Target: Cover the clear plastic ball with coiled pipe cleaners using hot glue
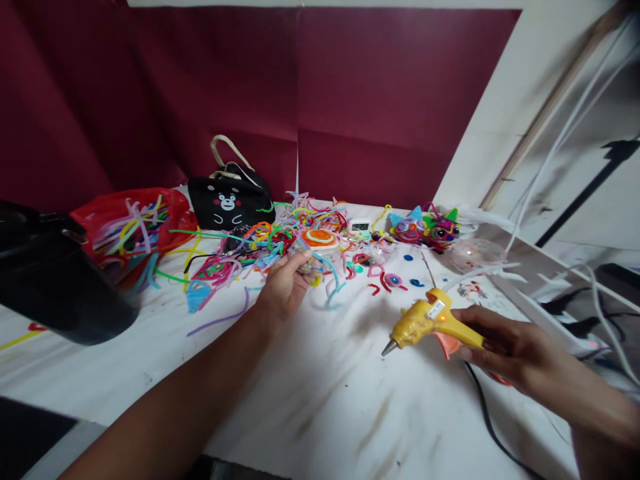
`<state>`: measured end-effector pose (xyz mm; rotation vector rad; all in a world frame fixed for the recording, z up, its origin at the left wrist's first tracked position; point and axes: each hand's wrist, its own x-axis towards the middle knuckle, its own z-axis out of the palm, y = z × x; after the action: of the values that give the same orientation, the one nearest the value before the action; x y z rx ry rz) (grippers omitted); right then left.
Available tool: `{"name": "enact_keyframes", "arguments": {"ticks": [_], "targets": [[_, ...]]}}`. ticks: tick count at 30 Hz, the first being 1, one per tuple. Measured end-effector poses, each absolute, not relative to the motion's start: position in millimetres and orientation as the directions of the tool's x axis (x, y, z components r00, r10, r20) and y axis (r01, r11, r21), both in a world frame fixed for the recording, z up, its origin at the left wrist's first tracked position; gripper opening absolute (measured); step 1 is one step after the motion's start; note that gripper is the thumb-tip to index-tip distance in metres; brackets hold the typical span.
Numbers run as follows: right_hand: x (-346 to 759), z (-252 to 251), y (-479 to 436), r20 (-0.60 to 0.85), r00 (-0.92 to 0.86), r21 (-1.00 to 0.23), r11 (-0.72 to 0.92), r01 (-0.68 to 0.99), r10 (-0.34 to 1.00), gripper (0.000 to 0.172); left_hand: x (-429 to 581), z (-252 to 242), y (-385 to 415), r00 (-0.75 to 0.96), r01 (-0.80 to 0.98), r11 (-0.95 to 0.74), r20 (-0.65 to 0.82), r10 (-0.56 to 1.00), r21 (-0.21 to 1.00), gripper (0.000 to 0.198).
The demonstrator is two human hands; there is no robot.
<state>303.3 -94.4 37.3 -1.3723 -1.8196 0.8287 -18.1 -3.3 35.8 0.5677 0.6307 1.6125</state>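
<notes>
My left hand (289, 283) grips a rounded, clear-looking piece (320, 241) topped with coiled orange and white pipe cleaner. From it a light blue pipe cleaner (330, 280) trails down toward the table. My right hand (505, 343) is wrapped round the handle of a yellow hot glue gun (423, 320). Its metal nozzle points down and to the left, above the tabletop, and a small orange light glows on its body. Beyond the nozzle lie small coiled pipe-cleaner pieces (393, 280) in red and blue. The left fingertips are partly hidden by the piece.
A heap of coloured pipe cleaners (260, 243) spreads behind my left hand. Left stand a red bag (183, 210) of pipe cleaners, a black bag (200, 213) and a black bin (60, 287). Two decorated cat-like heads (443, 230) sit back right. A black cord (483, 400) runs down the right side.
</notes>
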Motion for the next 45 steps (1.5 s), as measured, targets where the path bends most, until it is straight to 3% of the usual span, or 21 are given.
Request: {"name": "enact_keyframes", "arguments": {"ticks": [8, 15, 22, 32, 35, 39, 45], "targets": [[300.8, 49.2, -101.7, 0.114, -0.190, -0.885, 0.187, 0.427, 0.975, 0.038, -15.1, 27.6, -1.2, -0.103, -0.702, -0.069, -0.006, 0.995, 0.708, 0.015], [285.3, 37.4, -99.2, 0.212, -0.193, -0.924, 0.261, 0.279, 0.958, 0.027, 3.9, 20.8, -17.7, 0.001, -0.680, 0.021, -0.028, 1.000, 0.733, 0.012], [261.2, 15.7, -96.3, 0.269, 0.116, -0.957, 0.252, 0.146, 0.956, 0.038, 13.8, 19.2, -30.9, 0.116, -0.678, 0.095, -0.022, 0.993, 0.728, 0.014], [249.9, 4.3, -101.4, 0.298, 0.206, -0.937, 0.244, 0.252, 0.932, 0.038, 21.5, 23.6, -45.0, 0.237, -0.661, 0.173, -0.016, 0.971, 0.730, 0.029], [248.7, -0.9, -103.6, 0.367, 0.205, -0.917, 0.315, 0.246, 0.907, 0.042, 21.8, 24.4, -47.2, 0.244, -0.652, 0.171, -0.008, 0.970, 0.738, 0.031], [245.9, -3.4, -105.7, 0.463, 0.167, -0.865, 0.402, 0.300, 0.871, 0.034, 22.0, 25.0, -48.9, 0.248, -0.652, 0.173, -0.008, 0.969, 0.738, 0.034], [245.5, -6.1, -107.3, 0.590, 0.074, -0.735, 0.497, 0.461, 0.804, 0.030, 23.2, 21.9, -49.2, 0.269, -0.627, 0.185, -0.013, 0.963, 0.757, 0.023]]}}
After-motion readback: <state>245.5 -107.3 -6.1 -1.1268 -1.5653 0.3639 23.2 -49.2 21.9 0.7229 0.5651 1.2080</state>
